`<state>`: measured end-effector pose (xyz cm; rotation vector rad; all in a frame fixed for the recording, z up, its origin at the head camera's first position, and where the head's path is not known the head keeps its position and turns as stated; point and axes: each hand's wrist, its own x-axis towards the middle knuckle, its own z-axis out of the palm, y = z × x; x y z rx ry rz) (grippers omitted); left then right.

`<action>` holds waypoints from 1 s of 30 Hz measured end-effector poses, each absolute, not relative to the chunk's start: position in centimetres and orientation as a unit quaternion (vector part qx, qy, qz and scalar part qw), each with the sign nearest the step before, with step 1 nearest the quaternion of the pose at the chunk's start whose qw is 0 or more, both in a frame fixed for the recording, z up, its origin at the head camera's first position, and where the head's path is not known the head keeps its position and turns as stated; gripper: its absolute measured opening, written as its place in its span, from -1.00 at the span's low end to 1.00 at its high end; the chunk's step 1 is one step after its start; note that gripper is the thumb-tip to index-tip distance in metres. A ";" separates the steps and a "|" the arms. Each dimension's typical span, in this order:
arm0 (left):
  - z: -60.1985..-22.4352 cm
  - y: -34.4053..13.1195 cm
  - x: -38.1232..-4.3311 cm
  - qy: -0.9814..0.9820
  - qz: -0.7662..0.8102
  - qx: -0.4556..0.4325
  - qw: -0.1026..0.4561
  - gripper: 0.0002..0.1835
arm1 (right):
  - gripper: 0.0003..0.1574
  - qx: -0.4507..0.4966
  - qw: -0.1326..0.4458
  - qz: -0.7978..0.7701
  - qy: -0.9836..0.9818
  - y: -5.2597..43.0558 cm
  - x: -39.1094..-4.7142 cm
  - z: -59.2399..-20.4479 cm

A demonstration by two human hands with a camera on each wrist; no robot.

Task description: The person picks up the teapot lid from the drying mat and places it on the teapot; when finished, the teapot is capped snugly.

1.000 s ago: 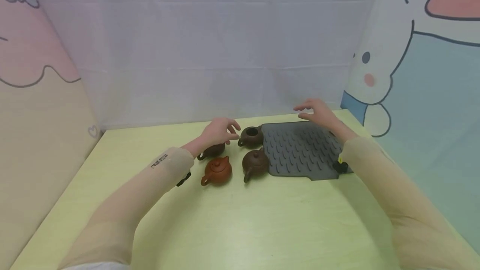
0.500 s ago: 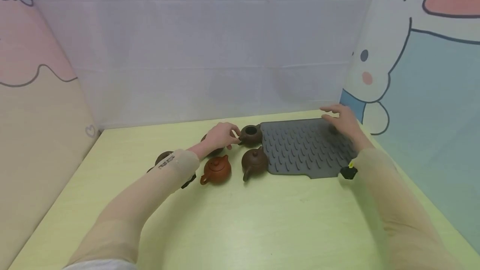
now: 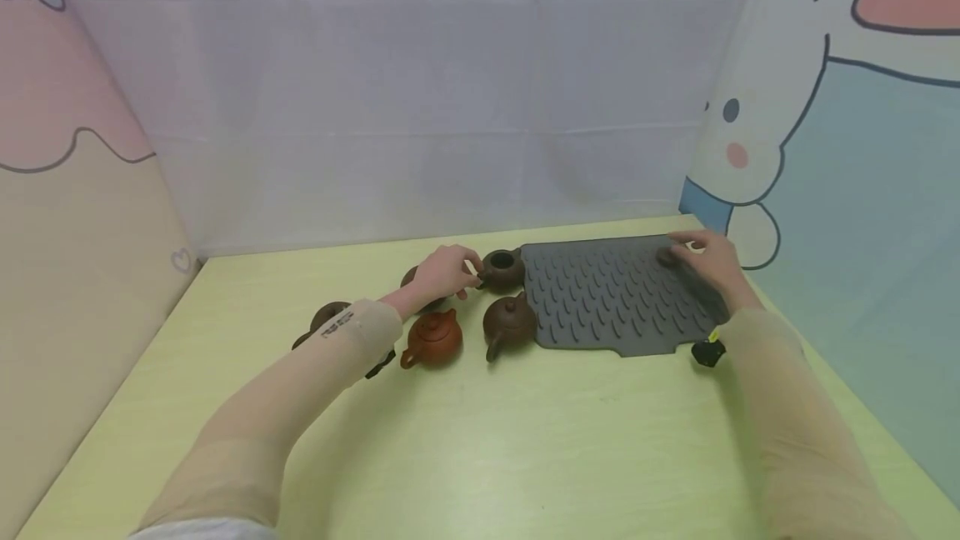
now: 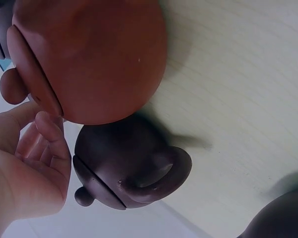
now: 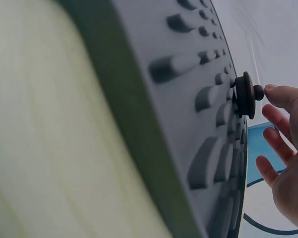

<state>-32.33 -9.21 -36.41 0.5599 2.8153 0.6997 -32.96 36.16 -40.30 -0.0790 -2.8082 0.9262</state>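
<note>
A lidless dark brown teapot (image 3: pixel 502 271) stands at the mat's left edge. My left hand (image 3: pixel 447 271) reaches in from its left, thumb and index finger pinching its handle; in the left wrist view an orange-brown teapot (image 4: pixel 99 59) hides these fingertips. A small dark lid (image 3: pixel 666 257) lies knob-up near the far right corner of the grey ridged mat (image 3: pixel 600 294). My right hand (image 3: pixel 712 261) is just above that lid, its fingers loosely bent and spread. In the right wrist view the uppermost fingertip (image 5: pixel 271 91) is right at the lid's knob (image 5: pixel 259 92).
Nearer me sit the orange-brown teapot and a lidded brown teapot (image 3: pixel 510 325). Another dark teapot (image 3: pixel 409 276) is partly behind my left hand, and one more (image 3: pixel 327 315) shows behind the left forearm. A white curtain (image 3: pixel 360 107) hangs along the table's far edge.
My right hand has gone right and down across the mat to the lid. The left hand has shifted slightly right onto the lidless teapot's handle. The teapots stay in place.
</note>
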 end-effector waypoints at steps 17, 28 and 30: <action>-36.3 -9.0 -32.1 0.947 0.247 0.183 0.097 -0.76 | -0.64 0.059 0.108 0.229 -0.966 37.0 -33.2 -40.9; -36.3 -9.2 -32.1 0.948 0.244 0.181 0.096 -0.76 | -0.66 0.061 0.103 0.247 -0.962 36.2 -33.5 -40.1; -36.4 -9.3 -32.1 0.948 0.245 0.180 0.096 -0.76 | -0.65 0.056 0.098 0.250 -0.962 35.7 -33.7 -39.8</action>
